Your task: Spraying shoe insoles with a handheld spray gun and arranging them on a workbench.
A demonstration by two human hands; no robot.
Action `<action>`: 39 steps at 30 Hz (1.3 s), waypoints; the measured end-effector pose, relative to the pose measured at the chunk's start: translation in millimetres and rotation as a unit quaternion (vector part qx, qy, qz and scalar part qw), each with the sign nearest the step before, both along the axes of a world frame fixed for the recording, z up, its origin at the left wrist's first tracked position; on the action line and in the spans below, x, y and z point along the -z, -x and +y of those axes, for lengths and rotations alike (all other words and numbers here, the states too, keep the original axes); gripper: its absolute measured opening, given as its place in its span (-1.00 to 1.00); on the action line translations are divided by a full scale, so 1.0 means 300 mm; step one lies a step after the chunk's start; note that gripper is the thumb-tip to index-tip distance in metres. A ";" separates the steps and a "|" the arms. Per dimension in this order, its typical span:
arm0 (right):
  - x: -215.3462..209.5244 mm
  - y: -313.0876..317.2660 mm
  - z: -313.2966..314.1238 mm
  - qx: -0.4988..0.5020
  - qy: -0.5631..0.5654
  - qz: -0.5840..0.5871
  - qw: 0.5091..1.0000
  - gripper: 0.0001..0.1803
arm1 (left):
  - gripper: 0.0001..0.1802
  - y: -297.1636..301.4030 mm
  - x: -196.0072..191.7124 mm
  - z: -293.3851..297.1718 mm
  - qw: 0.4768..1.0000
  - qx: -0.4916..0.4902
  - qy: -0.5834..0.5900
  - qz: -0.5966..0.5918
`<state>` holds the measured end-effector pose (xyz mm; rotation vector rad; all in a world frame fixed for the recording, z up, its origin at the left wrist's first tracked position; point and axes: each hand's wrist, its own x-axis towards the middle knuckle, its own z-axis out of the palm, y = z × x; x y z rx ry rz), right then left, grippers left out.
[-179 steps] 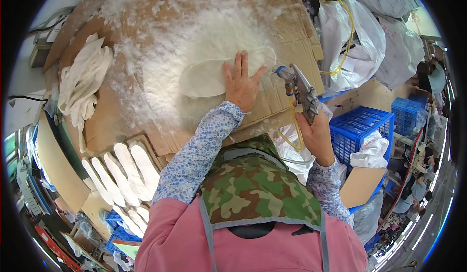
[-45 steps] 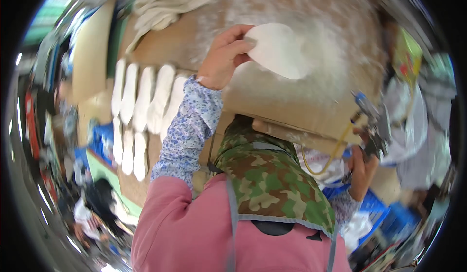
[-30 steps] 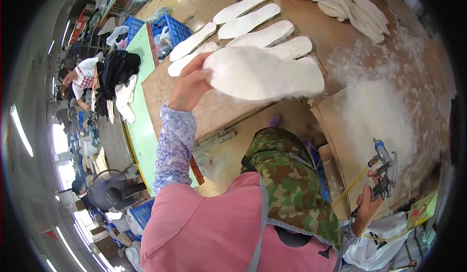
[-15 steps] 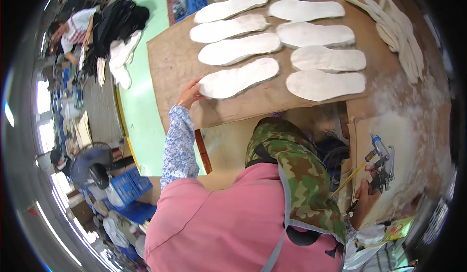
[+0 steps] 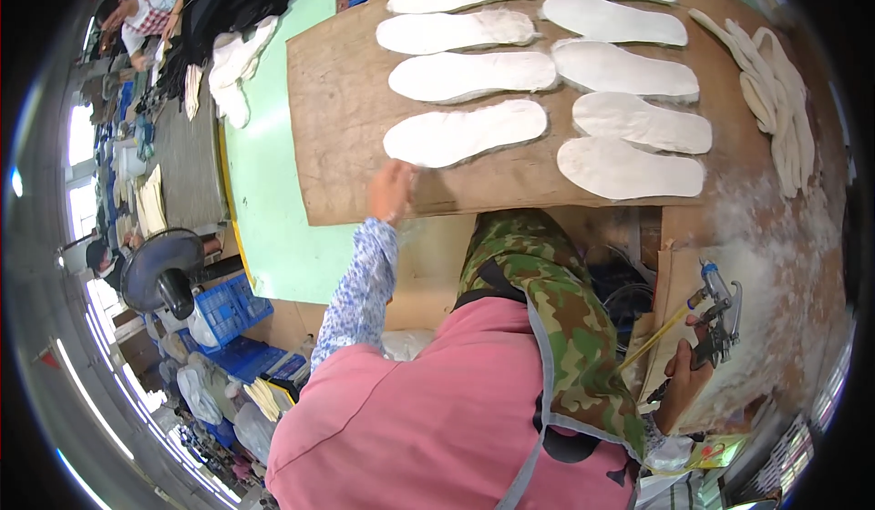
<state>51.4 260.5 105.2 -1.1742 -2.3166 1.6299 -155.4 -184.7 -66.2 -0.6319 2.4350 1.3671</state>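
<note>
Several white fleecy insoles lie flat in two columns on a brown cardboard sheet (image 5: 337, 127). My left hand (image 5: 394, 189) is by the lower left edge of the nearest left-column insole (image 5: 465, 134). Its fingers are bent and blurred, so I cannot tell whether they touch that edge. My right hand (image 5: 685, 378), low on the right, is wrapped round the grip of a metal spray gun (image 5: 720, 314). From the gun runs a yellow hose (image 5: 658, 335). Nearest on the right lies another insole (image 5: 629, 169).
Cream cloth strips (image 5: 770, 100) lie at the cardboard's right end. White fluff covers the board (image 5: 766, 264) by the spray gun. Left are a green tabletop (image 5: 273, 246), a fan (image 5: 164, 268) and blue crates (image 5: 228, 309). A co-worker (image 5: 155, 13) is at far left.
My left hand has moved from the left end of the nearest left-column insole to below its lower edge. The view has shifted slightly. My right hand still holds the spray gun.
</note>
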 end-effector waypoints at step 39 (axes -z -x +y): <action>0.053 -0.274 0.160 0.363 -0.088 -0.018 0.927 -0.78 | -0.55 0.761 -0.373 2.521 0.595 0.706 -0.093 0.372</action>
